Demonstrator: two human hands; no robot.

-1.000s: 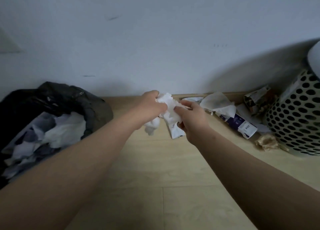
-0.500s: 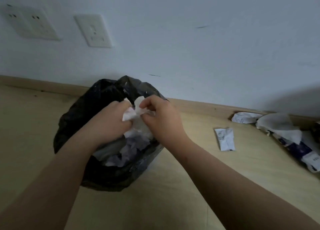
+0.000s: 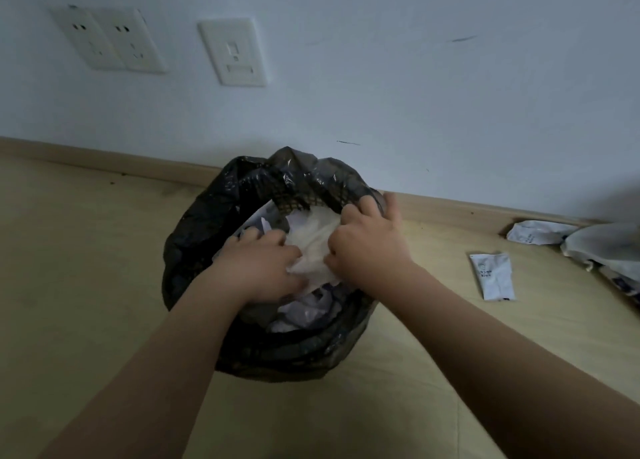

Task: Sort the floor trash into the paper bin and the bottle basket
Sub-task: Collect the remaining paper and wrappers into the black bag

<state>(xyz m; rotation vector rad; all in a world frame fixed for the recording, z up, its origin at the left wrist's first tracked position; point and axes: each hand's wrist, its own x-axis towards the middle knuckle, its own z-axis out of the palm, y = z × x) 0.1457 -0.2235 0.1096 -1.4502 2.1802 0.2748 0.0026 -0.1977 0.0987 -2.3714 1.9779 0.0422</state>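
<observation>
Head view, dim light. Both forearms reach forward over the bin (image 3: 207, 223), a mesh bin lined with a black bag, which stands on the floor (image 3: 86, 250) directly under the hands. The left hand (image 3: 263, 268) lies back-up over the bin's opening, fingers curled onto the left edge of the paper (image 3: 311, 244) and thumb tucked at its lower edge: we read this as a grasp. The right hand (image 3: 367, 247) lies back-up against the paper's right edge, knuckles bent, one finger blurred and raised near the far rim; we cannot tell whether it grips the paper or only presses it. The paper, a crumpled white wad, sits between the two hands, touching both, at the mouth of the bin and on top of the pale scraps that show below the wrists. On the floor to the right of the right hand, well apart from it, lies a flat white packet (image 3: 491, 276). Farther right, at the skirting (image 3: 104, 162), a white wrapper (image 3: 536, 231) and more pale litter, partly cut off by the frame edge. On the wall (image 3: 415, 95) above and left of the left hand: a double socket (image 3: 107, 39) and a switch (image 3: 233, 51)
</observation>
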